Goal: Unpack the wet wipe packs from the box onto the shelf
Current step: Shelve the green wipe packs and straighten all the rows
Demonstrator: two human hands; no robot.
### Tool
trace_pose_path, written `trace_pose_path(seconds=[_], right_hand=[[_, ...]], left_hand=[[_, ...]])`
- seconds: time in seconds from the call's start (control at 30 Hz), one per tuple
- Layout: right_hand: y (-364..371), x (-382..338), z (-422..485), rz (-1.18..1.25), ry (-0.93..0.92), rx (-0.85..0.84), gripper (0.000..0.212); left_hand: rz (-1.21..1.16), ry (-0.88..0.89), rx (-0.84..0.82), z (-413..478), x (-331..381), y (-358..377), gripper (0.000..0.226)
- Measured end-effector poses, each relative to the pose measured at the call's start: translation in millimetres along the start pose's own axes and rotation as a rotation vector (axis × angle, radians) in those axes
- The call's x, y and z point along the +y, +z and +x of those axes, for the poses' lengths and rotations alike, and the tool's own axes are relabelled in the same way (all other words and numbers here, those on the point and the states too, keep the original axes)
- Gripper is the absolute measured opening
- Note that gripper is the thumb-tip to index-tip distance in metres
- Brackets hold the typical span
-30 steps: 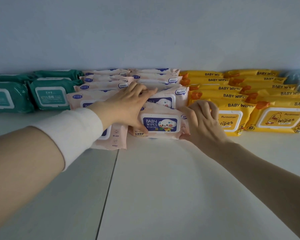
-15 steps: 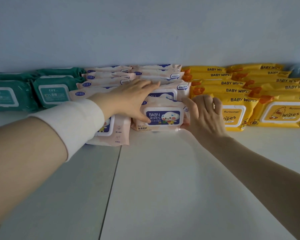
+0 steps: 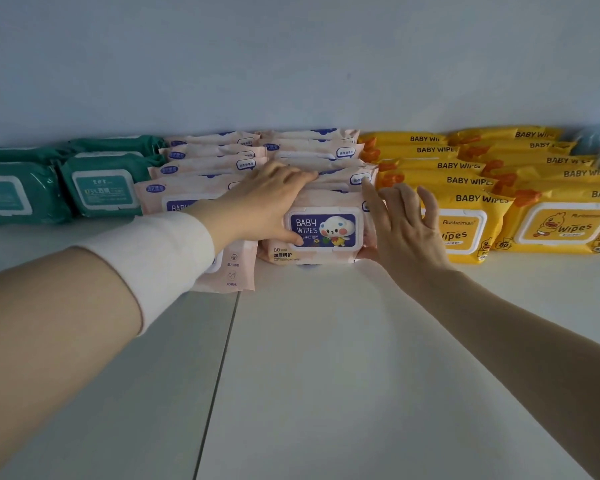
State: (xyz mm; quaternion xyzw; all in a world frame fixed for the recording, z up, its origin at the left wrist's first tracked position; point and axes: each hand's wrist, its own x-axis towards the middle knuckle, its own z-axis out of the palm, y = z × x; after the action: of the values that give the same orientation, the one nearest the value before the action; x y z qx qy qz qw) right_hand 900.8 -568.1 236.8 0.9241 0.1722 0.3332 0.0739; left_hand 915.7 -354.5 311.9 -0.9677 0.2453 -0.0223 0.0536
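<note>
— Judging by the rows, how far along is the unpacking?

— Well along, I'd say. Along the back edge of the shelf there are teal packs toward the left end, two rows of pink packs in the middle and two rows of yellow packs toward the right end. Each row leans back toward the wall.

— And the one being handled?

— That's the front pink pack, at the head of the right-hand pink row. Its blue label faces out, and it is just beside the nearer yellow row. It stands on the shelf, not in the air.

— Is either hand holding it?

— Neither really grasps it. The left grip is released, with straight fingers laid over the pack's top edge and onto the packs behind. Its thumb rests at the label's lower left corner. The right grip is released too, fingers spread and straight. Its forefinger runs up the pack's right edge and its thumb sits at the lower right corner.

— So what's left?

— The box isn't in view, so I cannot tell how many packs remain. From what shows, this pack looks as if it only needs squaring into its row. The front pack of the left-hand pink row sits nearer the shelf's front edge and lies flatter, partly under the white sleeve. It may want pushing back.
</note>
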Motion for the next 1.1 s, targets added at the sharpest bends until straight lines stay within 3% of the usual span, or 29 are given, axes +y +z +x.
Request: trace_pose_path(seconds=[0.17,0.43,0.6,0.77,0.93,1.1], right_hand=[[-5.1,1.4,-0.9,0.11,0.019,-0.032,0.113],[-10.8,-12.3,4.2,0.212,0.189,-0.024,0.084],[-2.7,-21.2,9.4,0.184,0.247,-0.019,0.082],[-19.5,-22.5,14.0,0.211,0.251,-0.193,0.085],[-43.8,-18.0,8.0,0.241,0.161,-0.274,0.088],[-72.7,1.7,-6.5,0.129,0.117,-0.362,0.089]], left_hand=[[0.023,-0.012,0.027,-3.9,2.1,0.8,0.105],[0.079,-0.042,0.0,-3.0,5.1,6.0,0.119],[0.09,-0.039,0.062,-1.9,1.7,9.6,0.115],[0.107,-0.034,0.038,-0.7,2.6,6.9,0.119],[0.222,-0.045,-0.117,-7.1,7.2,-9.6,0.126],[0.475,0.026,-0.133,-10.1,15.7,-39.5,0.121]])
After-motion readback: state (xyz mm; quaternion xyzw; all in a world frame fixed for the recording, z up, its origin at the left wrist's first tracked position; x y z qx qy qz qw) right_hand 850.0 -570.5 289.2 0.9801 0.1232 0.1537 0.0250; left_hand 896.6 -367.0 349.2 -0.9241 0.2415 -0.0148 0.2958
